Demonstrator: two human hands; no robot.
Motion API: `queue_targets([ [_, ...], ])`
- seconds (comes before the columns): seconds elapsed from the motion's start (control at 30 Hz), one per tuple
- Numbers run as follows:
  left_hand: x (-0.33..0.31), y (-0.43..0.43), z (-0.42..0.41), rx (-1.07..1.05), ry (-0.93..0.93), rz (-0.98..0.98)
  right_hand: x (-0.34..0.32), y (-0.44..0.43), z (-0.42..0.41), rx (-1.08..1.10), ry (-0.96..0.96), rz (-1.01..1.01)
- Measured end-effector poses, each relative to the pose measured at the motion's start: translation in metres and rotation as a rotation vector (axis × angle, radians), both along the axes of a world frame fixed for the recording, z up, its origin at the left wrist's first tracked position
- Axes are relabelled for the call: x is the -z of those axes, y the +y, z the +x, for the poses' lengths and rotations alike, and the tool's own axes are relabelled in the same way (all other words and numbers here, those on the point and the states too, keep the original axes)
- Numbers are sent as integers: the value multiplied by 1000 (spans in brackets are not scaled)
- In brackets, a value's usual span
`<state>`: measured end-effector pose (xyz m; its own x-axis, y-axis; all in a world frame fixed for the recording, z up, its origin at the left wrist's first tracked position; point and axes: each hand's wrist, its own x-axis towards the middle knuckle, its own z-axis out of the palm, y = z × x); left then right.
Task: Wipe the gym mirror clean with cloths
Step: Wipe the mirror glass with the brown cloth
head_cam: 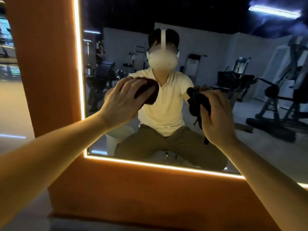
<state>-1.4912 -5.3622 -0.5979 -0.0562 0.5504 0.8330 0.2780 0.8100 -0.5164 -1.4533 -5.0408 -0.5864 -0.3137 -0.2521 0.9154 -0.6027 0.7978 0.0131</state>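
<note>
Here, your left hand [123, 100] lies with fingers spread and fairly straight over a dark red cloth [150, 92], pressing it flat against the mirror [208, 44], towards its left side. Your right hand [216, 114] is curled tight around a bunched black cloth [197, 102], close to the glass, with a loose end dangling below your fist. An orange frame [50, 72] with a glowing light strip [79, 64] borders the mirror, which reflects gym machines [275, 100].
</note>
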Motion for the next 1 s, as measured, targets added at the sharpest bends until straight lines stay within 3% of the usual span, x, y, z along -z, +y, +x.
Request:
queue_targets([
  [0.07, 1, 24, 2, 37, -49, 197, -1, 2, -1, -16, 13, -40],
  [0.13, 25, 45, 7, 85, -135, 239, 5, 5, 0, -28, 2, -59],
  [0.3, 105, 62, 9, 72, -174, -160, 53, 40, 3, -25, -21, -117],
  [0.43, 169, 69, 21, -83, -354, -567, 87, 71, 4, 4, -96, -137],
  [0.57, 153, 68, 25, -147, -350, -697, 86, 90, 5, -50, -107, -207],
  [0.63, 112, 75, 21, -137, -302, -574, 83, 97, 5, -57, -96, -299],
  [0.8, -11, 134, 13, -86, -89, 39, 79, 119, 6, -70, -162, -478],
  [0.9, -6, 159, 12, -46, -89, 286, 76, 132, 8, -87, -184, -497],
  [1.0, 53, 166, 12, -11, -181, 308, 82, 135, 3, -85, -177, -516],
])
